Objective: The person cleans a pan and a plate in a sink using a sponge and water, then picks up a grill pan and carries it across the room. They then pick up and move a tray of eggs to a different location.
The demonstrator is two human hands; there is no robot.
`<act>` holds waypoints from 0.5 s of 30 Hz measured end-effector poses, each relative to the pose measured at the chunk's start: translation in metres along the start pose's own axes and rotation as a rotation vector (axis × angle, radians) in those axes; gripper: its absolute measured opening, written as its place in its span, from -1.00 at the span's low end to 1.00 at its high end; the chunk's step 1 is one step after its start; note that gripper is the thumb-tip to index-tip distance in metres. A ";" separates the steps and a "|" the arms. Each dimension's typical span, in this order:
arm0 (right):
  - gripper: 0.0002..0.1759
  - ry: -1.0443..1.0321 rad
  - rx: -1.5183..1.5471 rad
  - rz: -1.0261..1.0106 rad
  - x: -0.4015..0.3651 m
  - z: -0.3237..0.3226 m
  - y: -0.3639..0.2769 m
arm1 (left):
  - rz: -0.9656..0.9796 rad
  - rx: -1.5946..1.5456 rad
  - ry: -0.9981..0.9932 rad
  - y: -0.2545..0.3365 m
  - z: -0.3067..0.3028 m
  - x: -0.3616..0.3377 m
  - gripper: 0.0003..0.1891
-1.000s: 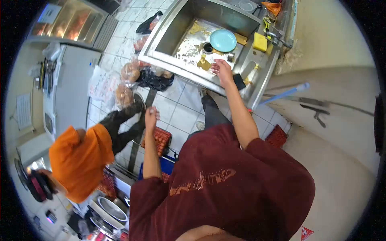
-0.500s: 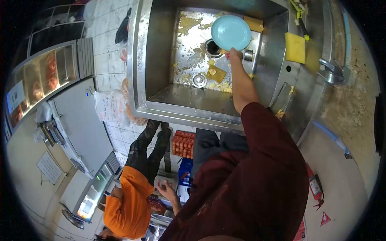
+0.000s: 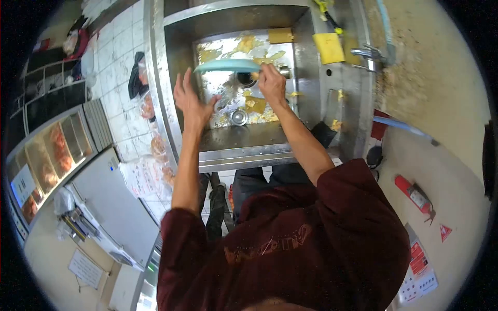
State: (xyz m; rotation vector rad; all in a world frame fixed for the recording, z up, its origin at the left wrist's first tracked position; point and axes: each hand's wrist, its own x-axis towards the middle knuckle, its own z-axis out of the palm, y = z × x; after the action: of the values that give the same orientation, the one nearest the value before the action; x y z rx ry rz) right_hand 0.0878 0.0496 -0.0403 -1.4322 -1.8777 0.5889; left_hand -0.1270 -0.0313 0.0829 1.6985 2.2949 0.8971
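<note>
Over the metal sink (image 3: 233, 155), my right hand (image 3: 272, 83) grips the right edge of a light blue plate (image 3: 228, 65), which is tilted nearly edge-on to the camera. My left hand (image 3: 194, 106) is at the plate's left end, fingers spread and thumb apart; it holds nothing. Below the plate, the sink floor shows yellow residue, a dark drain opening (image 3: 246, 79), a round metal strainer (image 3: 239, 117) and a yellowish-brown flat piece (image 3: 255, 104). Another such piece (image 3: 280, 36) lies at the sink's far right corner.
A yellow sponge cloth (image 3: 329, 48) lies on the right ledge beside a metal faucet (image 3: 369, 57). A yellow-green and black tool (image 3: 330, 18) is behind it. Plastic bags (image 3: 137, 179) stand on the floor at left. A fire extinguisher (image 3: 415, 196) is at right.
My left hand has come up over the sink beside the plate. My right hand has raised and tilted the plate from face-up to nearly edge-on. The view has shifted, and the orange-shirted person is out of sight.
</note>
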 end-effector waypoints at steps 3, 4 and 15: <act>-0.83 0.019 0.129 -0.084 0.021 -0.051 -0.021 | -0.207 -0.481 -0.179 -0.023 0.040 0.029 -0.43; -0.82 -0.020 0.180 -0.089 0.033 -0.068 -0.020 | -0.190 -0.577 -0.223 -0.034 0.047 0.035 -0.61; -0.47 0.035 -0.650 0.203 0.109 -0.118 0.081 | -0.551 -0.730 -0.227 0.016 0.116 0.034 -0.62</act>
State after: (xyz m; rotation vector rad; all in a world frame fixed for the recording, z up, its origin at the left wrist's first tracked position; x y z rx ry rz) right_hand 0.2123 0.1710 0.0073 -2.0416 -2.0027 0.0236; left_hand -0.0730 0.0455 0.0052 0.7684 1.7938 1.1328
